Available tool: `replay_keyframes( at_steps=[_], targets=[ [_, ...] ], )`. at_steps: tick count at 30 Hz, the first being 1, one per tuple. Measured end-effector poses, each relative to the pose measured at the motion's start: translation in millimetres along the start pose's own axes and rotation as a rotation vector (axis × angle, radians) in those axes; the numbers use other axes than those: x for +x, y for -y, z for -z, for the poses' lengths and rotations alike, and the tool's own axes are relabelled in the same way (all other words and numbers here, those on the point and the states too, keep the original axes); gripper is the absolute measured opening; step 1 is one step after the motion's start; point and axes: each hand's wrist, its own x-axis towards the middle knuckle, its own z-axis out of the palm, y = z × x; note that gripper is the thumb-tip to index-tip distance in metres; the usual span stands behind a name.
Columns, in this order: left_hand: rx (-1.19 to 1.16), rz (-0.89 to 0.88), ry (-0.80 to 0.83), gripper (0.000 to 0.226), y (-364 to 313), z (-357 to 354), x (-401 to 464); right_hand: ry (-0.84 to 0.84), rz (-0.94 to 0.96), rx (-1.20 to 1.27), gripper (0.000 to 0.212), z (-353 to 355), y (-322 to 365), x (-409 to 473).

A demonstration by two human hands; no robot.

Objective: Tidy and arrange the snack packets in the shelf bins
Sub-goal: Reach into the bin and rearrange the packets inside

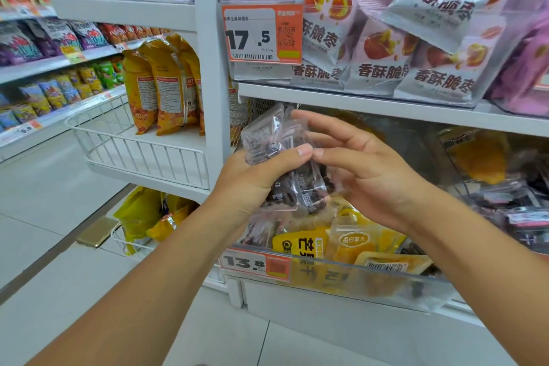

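Left hand (252,178) grips a bunch of clear snack packets (276,142), thumb curled over the front, held in the air just in front of the lower clear bin (341,279). My right hand (356,163) has its fingers out and relaxed, thumb tip meeting the left thumb against the bunch; it steadies rather than grips.

Handling, my read: small sealed pouches of thin glossy film with dark dried fruit inside. Light, soft, crinkly, and slick against each other, so a loose stack likely fans out or sheds one. The contents give, so no crush risk worth worrying about. I'd hold across the middle of the stack, thumb on one face and fingers behind, not by the flat seal edges, which slip.

The bin below is clear rigid plastic with an orange price tag (255,264) on the front lip. Inside are yellow mango packets (353,244), flat and squarish, and more dark clear pouches mixed in. The upper bin holds puffy pink-and-white jujube bags (383,68), matte and pillow-shaped.
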Motion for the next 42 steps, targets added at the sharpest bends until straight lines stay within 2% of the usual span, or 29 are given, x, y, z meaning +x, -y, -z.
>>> replay_keyframes(
  at_steps=[4, 7, 10, 12, 14, 16, 18, 20, 23, 25, 27, 29, 32, 35, 37, 39, 42],
  targets=[
    [0.114, -0.034, -0.222, 0.096, 2, -7, 0, -0.134, 0.025, -0.062, 0.051, 2, 0, -5],
    [0.267, -0.066, -0.317, 0.086, 0, -16, -3, -0.189, 0.056, -0.153, 0.055, -5, -3, -4],
    [0.311, 0.021, -0.246, 0.100, -4, -23, -4, -0.129, -0.012, 0.034, 0.055, -11, -4, -3],
    [0.085, 0.099, -0.144, 0.086, -8, -16, -2, -0.053, -0.071, 0.143, 0.056, -8, 3, -5],
    [-0.121, 0.171, -0.024, 0.076, -10, -6, -1, 0.034, -0.105, 0.132, 0.057, -3, 11, -8],
    [-0.195, 0.177, 0.048, 0.050, -11, 0, -1, 0.106, -0.128, 0.033, 0.060, 2, 17, -10],
    [-0.280, 0.181, 0.084, 0.034, -11, 2, -1, 0.169, -0.052, -0.186, 0.058, 8, 18, -9],
    [-0.337, 0.201, 0.112, 0.035, -13, 0, -4, 0.160, 0.043, -0.414, 0.060, 15, 16, -5],
    [-0.376, 0.247, 0.136, 0.033, -16, 2, -6, 0.095, 0.075, -0.503, 0.068, 18, 15, -1],
    [-0.378, 0.243, 0.144, 0.033, -15, 5, -4, 0.062, 0.127, -0.592, 0.086, 17, 14, 0],
    [-0.371, 0.227, 0.196, 0.025, -15, 6, -3, 0.061, 0.178, -0.801, 0.107, 15, 15, 1],
    [-0.366, 0.234, 0.269, 0.019, -15, 4, -4, 0.149, 0.167, -0.891, 0.121, 12, 17, 2],
    [-0.376, 0.278, 0.367, 0.019, -13, -3, -9, 0.324, 0.057, -0.779, 0.120, 7, 15, 3],
    [-0.346, 0.252, 0.356, 0.041, -12, -9, -10, 0.345, 0.031, -0.672, 0.106, 6, 12, 2],
    [-0.315, 0.270, 0.243, 0.056, -18, -15, -8, 0.294, 0.034, -0.649, 0.103, 8, 11, -1],
    [-0.279, 0.310, 0.038, 0.061, -22, -13, -3, 0.228, 0.049, -0.634, 0.103, 10, 9, -2],
    [-0.120, 0.243, -0.008, 0.063, -23, -6, -2, 0.075, 0.072, -0.630, 0.102, 14, 5, 3]
  ],
)
